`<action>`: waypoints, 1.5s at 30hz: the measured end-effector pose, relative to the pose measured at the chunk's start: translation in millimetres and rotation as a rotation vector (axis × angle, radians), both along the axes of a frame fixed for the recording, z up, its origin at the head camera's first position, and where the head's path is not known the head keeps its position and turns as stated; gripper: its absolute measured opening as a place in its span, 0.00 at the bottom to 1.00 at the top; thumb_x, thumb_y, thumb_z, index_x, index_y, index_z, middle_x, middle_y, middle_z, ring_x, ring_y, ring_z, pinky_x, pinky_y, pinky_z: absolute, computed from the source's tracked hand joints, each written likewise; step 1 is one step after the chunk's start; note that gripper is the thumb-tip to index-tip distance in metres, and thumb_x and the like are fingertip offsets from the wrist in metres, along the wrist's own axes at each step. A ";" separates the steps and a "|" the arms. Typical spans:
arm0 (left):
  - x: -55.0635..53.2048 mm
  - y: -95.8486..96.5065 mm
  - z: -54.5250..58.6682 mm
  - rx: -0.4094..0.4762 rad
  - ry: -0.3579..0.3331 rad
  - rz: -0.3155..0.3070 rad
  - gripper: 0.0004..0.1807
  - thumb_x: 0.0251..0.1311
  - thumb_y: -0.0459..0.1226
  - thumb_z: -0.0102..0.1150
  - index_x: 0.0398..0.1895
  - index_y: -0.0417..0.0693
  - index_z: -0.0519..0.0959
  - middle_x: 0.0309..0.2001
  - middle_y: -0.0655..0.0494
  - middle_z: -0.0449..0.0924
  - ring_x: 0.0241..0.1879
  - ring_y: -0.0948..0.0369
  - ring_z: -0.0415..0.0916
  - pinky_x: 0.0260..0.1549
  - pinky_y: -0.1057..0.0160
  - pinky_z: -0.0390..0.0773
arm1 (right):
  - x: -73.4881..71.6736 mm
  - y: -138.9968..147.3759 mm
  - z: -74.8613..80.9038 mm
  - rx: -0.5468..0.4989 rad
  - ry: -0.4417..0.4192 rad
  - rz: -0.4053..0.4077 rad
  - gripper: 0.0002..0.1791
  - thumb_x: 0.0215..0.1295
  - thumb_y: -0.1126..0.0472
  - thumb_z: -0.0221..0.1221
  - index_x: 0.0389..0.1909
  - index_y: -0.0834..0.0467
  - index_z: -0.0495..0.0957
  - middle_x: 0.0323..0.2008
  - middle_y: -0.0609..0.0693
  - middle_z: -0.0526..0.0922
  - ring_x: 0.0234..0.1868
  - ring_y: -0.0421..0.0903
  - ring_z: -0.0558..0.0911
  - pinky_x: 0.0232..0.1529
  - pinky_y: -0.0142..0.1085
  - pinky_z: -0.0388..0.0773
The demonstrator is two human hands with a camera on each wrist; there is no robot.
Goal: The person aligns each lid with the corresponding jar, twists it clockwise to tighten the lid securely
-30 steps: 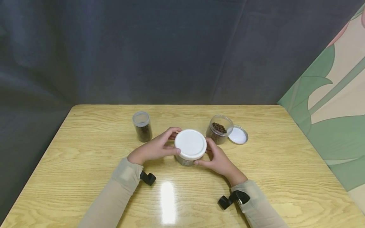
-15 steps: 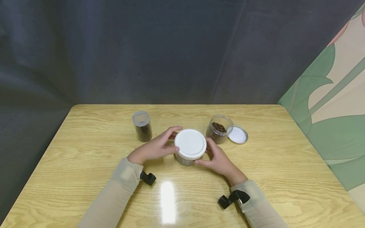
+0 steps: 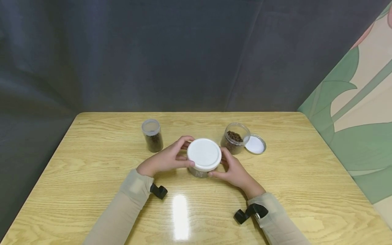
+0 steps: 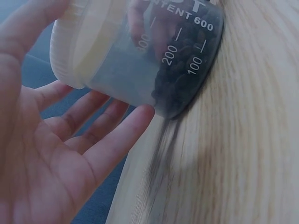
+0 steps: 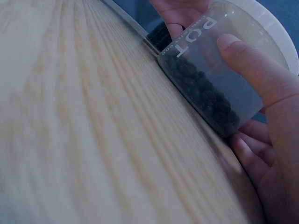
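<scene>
A clear pot [image 5: 210, 70] with a white ribbed lid [image 3: 204, 153] stands upright on the table, dark beans or pellets in its bottom. My left hand [image 3: 166, 159] spans the lid from the left, thumb on the near side and fingers behind. In the left wrist view its little finger reaches down beside the clear wall [image 4: 126, 70], printed with a scale. From the right, my right hand [image 3: 233, 170] grips the pot's body below the lid. The right wrist view has its thumb lying along the printed wall, with other fingers partly hidden behind.
Behind the left hand stands a tall clear jar [image 3: 154, 141] with dark contents. An uncovered jar [image 3: 233, 144] of brown pellets is just beyond the right hand, and a round white lid [image 3: 255, 145] lies beside it. A dark curtain [image 3: 183, 61] hangs behind the wooden table [image 3: 92, 170].
My left thumb shifted slightly away along the lid's edge, then came back toward the near side. The right hand and the pot stay in place.
</scene>
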State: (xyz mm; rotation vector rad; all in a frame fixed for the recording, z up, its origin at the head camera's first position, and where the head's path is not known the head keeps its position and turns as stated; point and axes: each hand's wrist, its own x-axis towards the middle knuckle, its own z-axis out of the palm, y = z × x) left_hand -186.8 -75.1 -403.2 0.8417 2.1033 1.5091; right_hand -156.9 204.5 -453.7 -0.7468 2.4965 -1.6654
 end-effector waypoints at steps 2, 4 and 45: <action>-0.3 -0.6 0.1 -0.008 0.006 -0.007 0.43 0.65 0.36 0.69 0.77 0.46 0.53 0.70 0.46 0.62 0.70 0.51 0.62 0.62 0.56 0.77 | 0.2 0.4 -0.5 0.003 0.000 -0.001 0.44 0.50 0.68 0.78 0.67 0.62 0.66 0.66 0.59 0.72 0.68 0.56 0.71 0.67 0.39 0.73; -0.5 -1.1 0.1 -0.010 0.012 -0.016 0.43 0.65 0.37 0.68 0.78 0.47 0.53 0.71 0.47 0.62 0.71 0.52 0.61 0.63 0.56 0.76 | 0.3 0.7 -0.7 0.004 -0.002 -0.002 0.44 0.50 0.68 0.78 0.67 0.62 0.66 0.66 0.59 0.72 0.67 0.56 0.71 0.66 0.39 0.73; -0.2 -2.4 -4.3 0.025 0.018 -0.068 0.47 0.66 0.39 0.68 0.80 0.53 0.49 0.75 0.52 0.52 0.72 0.54 0.59 0.62 0.59 0.77 | -0.5 0.2 -0.5 -0.006 0.015 0.015 0.44 0.50 0.68 0.77 0.68 0.61 0.66 0.66 0.59 0.72 0.67 0.52 0.72 0.66 0.38 0.74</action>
